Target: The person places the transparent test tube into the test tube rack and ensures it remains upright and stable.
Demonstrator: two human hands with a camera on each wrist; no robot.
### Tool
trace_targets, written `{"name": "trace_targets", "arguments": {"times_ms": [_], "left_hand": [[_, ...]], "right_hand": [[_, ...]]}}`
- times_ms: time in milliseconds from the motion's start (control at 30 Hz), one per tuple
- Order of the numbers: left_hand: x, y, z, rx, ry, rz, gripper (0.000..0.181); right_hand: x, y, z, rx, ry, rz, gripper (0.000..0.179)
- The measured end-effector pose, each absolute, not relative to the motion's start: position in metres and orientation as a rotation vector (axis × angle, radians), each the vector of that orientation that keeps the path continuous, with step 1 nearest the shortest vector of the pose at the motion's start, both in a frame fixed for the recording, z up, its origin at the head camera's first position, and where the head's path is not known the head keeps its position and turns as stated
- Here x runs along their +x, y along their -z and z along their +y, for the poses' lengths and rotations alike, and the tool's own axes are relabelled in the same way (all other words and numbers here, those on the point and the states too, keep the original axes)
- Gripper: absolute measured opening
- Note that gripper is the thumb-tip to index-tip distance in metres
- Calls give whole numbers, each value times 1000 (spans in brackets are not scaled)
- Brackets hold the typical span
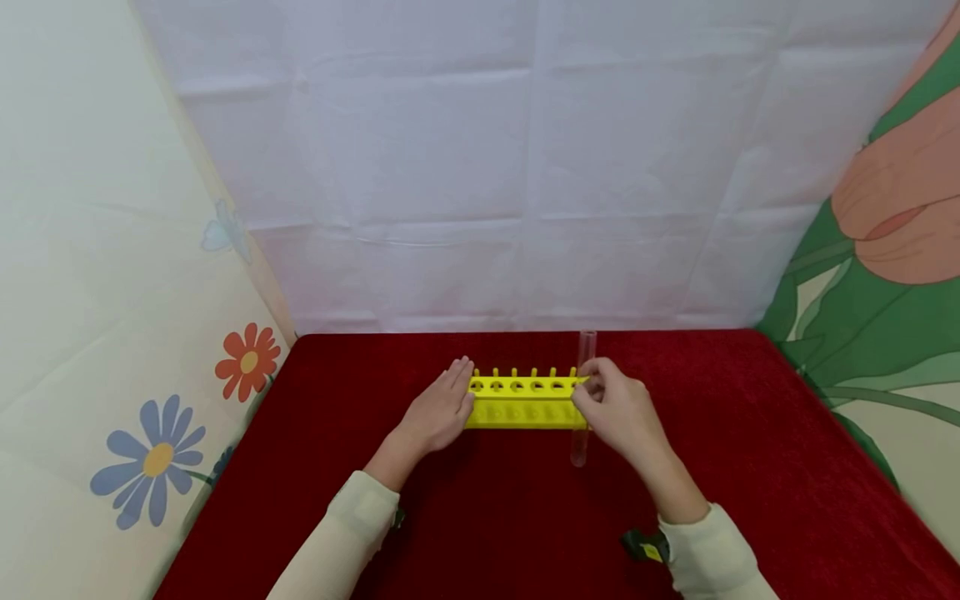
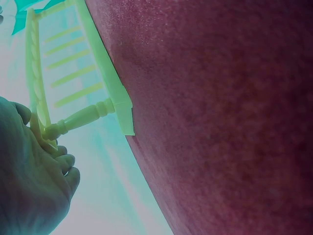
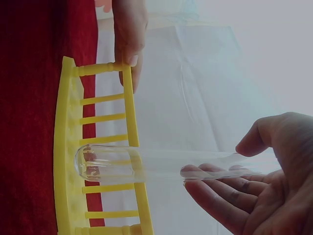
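One clear tube (image 3: 161,164) (rounded end down) is pinched between thumb and fingers of my right hand (image 1: 624,414), just in front of the yellow rack (image 1: 525,414) near its right end; my left hand (image 1: 437,410) grips its left end above red cloth (image 1: 495,517).

The rack (image 1: 522,400) looks smooth plastic, the tube (image 3: 166,162) glossy, clear glass or plastic. The tablecloth (image 1: 487,525) is matt and velvety, the backdrop (image 1: 435,150) creased fabric.
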State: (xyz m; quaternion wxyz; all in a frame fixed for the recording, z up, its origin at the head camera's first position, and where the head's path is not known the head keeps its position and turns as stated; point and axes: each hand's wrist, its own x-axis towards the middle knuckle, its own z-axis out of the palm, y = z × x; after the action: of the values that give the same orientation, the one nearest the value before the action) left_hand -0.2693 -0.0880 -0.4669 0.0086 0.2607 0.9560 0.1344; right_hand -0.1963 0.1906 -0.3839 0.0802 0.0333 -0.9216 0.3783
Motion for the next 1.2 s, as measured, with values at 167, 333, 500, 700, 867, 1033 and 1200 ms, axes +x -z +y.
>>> {"name": "trace_targets", "arguments": {"times_ms": [167,333,500,700,867,1033,1200], "left_hand": [[-269,466,-88,815,-436,2983,59],[-268,465,-89,823,-440,2981,59],[-268,465,-89,825,-432,2977,59],[-269,465,-88,818,-432,2975,59],[-269,466,-88,820,-434,2978,59],[-269,465,-89,826,-444,2977,59],[-269,465,-88,821,-436,2974,59]], "right_hand": [[-197,385,189,109,-1131,-2747,33],[-198,386,188,112,-1131,-2739,32],[-199,385,186,114,-1133,-2743,31],[-200,383,185,104,-1134,-2757,31],[-200,384,185,107,-1124,-2756,31],[-201,384,185,115,-1124,-2754,30],[-201,384,184,124,-1123,-2751,30]]}}
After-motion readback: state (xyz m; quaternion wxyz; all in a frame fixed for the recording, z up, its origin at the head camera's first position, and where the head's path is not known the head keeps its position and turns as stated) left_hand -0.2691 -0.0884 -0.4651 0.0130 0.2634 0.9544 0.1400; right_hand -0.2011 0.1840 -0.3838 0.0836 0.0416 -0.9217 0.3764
